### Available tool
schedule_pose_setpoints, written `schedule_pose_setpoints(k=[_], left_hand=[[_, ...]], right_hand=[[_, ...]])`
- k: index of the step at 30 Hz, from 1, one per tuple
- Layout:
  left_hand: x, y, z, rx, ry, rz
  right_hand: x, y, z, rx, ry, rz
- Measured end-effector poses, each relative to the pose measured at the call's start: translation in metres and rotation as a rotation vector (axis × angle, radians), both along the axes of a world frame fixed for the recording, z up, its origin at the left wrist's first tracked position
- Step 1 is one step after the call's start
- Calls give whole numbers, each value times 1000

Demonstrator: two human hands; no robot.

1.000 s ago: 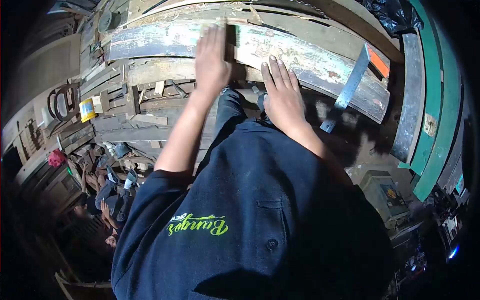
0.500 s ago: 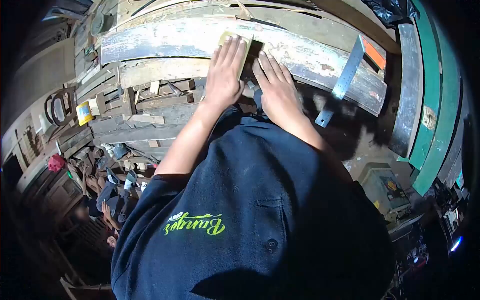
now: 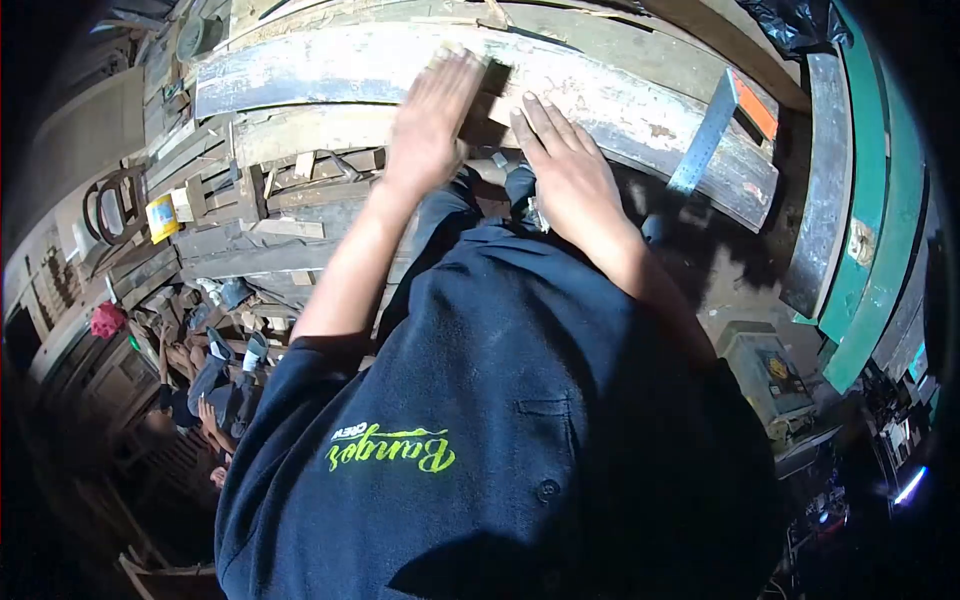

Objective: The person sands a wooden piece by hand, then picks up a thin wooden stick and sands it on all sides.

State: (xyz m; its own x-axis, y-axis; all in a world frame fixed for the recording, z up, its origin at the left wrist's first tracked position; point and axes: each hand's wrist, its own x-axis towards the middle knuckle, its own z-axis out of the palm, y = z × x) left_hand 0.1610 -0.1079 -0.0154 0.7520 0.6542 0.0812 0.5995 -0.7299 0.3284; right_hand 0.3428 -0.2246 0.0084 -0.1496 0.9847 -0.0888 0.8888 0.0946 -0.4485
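Left grip [image 3: 430,125]: fingers pressed together, laid flat over a pale yellowish block [image 3: 455,47], mostly hidden and blurred by the hand; the block sits on the long board [image 3: 345,68], left of the other hand. Right grip [image 3: 562,150]: fingers straight, slightly spread, resting on the board's near edge, holding nothing. Board is flat wood, coating worn patchy, whitish to blue-grey, rougher and darker at right end. Try square [image 3: 703,150] across that end: shiny metal blade, orange stock. Tabletop [image 3: 650,52] of rough, bare planks under the board. Right: long green-painted planks [image 3: 868,190], black crinkled plastic [image 3: 800,22], boxy grey case [image 3: 765,375]. Left: scrap timber [image 3: 290,228], yellow tub [image 3: 162,220]. Dim, cluttered room; another person [image 3: 215,385] lower left.
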Motion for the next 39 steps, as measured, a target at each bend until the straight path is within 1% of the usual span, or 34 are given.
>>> schedule_pose_setpoints(k=[2,4,5,8,9,10,13,16,17,22,24,26,28,29,30,32,34,36,37,38,39], left_hand=[[-17,34,-13,110,-123,161],[-34,63,-17,260,-129,273],[-38,66,-20,239,-74,305],[-34,57,-25,293,-86,327],[-33,58,-26,254,-124,332],[-32,57,-28,249,-123,330],[-35,58,-30,297,-126,299],[-35,58,-29,281,-127,315],[-33,57,-29,252,-119,361],[-32,57,-28,224,-170,375],[-35,58,-29,235,-139,354],[-37,59,-30,268,-168,311],[-36,58,-29,264,-194,313],[-36,58,-29,237,-220,324],[-36,59,-28,211,-207,326],[-42,61,-26,227,-213,264],[-43,60,-22,197,-190,257],[-45,62,-19,221,-207,192],[-46,63,-19,245,-217,170],[-46,63,-18,222,-195,168],[-49,65,-14,138,-221,156]], right_hand=[[3,-1,0,9,-8,20],[3,2,-1,42,-46,22],[5,2,-2,71,-83,23],[17,9,-9,129,-78,24],[24,10,-17,211,-36,5],[31,14,-23,281,3,-22],[44,16,-17,247,104,-61],[36,13,-16,236,95,-122],[34,11,-19,260,106,-130],[25,10,-17,276,103,-173],[18,13,-9,212,162,-207],[12,16,-7,239,149,-179],[10,17,-16,284,209,-140],[8,19,-20,344,211,-152],[6,20,-20,345,202,-148],[4,19,-20,298,236,-221],[0,18,-21,326,230,-244],[-4,16,-20,337,246,-288],[-7,15,-18,302,222,-321],[-9,14,-17,302,212,-323],[-12,13,-18,320,169,-346]])
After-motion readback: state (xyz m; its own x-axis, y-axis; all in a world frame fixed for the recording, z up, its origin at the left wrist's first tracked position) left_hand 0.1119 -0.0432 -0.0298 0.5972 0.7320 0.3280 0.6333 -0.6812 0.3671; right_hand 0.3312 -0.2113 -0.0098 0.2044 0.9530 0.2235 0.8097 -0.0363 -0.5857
